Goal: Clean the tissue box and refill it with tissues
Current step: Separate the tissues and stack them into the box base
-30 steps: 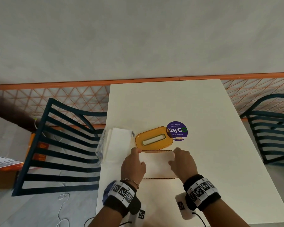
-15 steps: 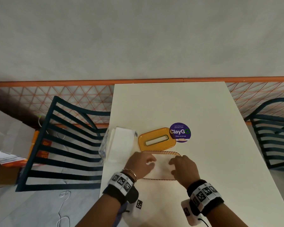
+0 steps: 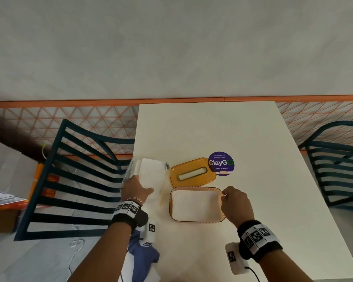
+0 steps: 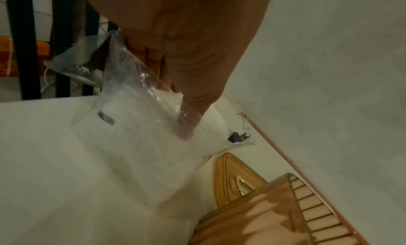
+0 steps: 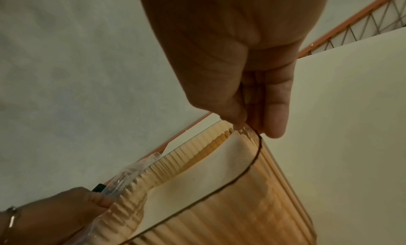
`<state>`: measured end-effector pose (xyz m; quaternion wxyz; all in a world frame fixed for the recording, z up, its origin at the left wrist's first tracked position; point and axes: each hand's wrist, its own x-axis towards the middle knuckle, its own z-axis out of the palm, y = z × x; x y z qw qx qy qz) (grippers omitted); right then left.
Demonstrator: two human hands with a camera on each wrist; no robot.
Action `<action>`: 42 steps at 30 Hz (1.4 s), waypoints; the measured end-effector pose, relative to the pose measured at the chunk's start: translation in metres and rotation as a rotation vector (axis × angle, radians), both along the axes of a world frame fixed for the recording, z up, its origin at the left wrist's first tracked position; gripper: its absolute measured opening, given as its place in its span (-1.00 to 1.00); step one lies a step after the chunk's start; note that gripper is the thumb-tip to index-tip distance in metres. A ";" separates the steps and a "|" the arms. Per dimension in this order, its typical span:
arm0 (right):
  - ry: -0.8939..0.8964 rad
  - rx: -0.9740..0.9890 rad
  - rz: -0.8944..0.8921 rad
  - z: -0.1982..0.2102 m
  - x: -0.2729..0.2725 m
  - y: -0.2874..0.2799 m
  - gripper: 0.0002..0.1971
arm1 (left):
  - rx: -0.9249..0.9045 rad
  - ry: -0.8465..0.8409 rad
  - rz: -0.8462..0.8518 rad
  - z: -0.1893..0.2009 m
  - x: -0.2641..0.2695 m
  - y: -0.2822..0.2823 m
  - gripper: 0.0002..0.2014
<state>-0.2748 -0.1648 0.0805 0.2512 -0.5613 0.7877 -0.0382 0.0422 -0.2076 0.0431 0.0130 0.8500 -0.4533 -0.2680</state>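
The amber ribbed tissue box (image 3: pixel 196 220) stands open on the white table (image 3: pixel 212 129), with a white layer showing inside it. Its orange lid (image 3: pixel 192 171) with the slot lies just behind it. My right hand (image 3: pixel 225 195) pinches the box rim at the far right corner, thumb inside and finger outside (image 5: pixel 252 125). Left of the box lies a tissue pack (image 3: pixel 151 174) in clear plastic. My left hand (image 3: pixel 139 186) grips the pack's near end, and in the left wrist view the thumb of the left hand (image 4: pixel 173 96) presses into the plastic of the tissue pack (image 4: pixel 142 144).
A round purple ClayGo sticker (image 3: pixel 221 163) sits right of the lid. A blue cloth (image 3: pixel 143 255) hangs at the table's near left edge. Dark slatted chairs stand to the left (image 3: pixel 69 180) and to the right (image 3: pixel 338 163). An orange mesh rail (image 3: pixel 90 123) runs behind.
Both hands were over the open box. My left hand has moved left and taken hold of the tissue pack; my right hand has shifted to the box's far right corner.
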 end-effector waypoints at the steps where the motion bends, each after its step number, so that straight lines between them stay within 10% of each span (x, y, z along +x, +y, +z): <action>1: -0.002 0.006 -0.004 0.000 0.000 0.000 -0.78 | -0.004 -0.005 0.019 0.000 -0.003 0.000 -0.16; 12: 0.012 0.016 -0.014 0.002 0.002 -0.002 -0.80 | -0.103 -0.051 0.034 0.004 -0.007 -0.003 -0.18; 23: 0.004 -0.137 0.091 0.019 0.005 -0.005 -0.56 | -0.139 0.588 0.359 -0.001 0.010 -0.003 -0.64; 27: -0.266 -0.138 0.133 0.039 0.017 -0.015 -0.39 | -0.291 0.841 0.348 0.046 0.005 0.014 -0.71; 34: -1.477 0.461 -0.134 0.062 0.038 -0.019 -0.17 | -0.049 1.213 0.058 0.104 -0.013 0.039 -0.49; 38: -1.455 0.464 -0.115 0.057 0.029 -0.017 -0.48 | 0.082 1.083 -0.123 0.101 -0.023 0.038 -0.55; 42: -1.280 0.415 -0.098 0.045 0.014 -0.011 -0.65 | -0.002 1.027 0.093 0.084 -0.040 0.039 -0.52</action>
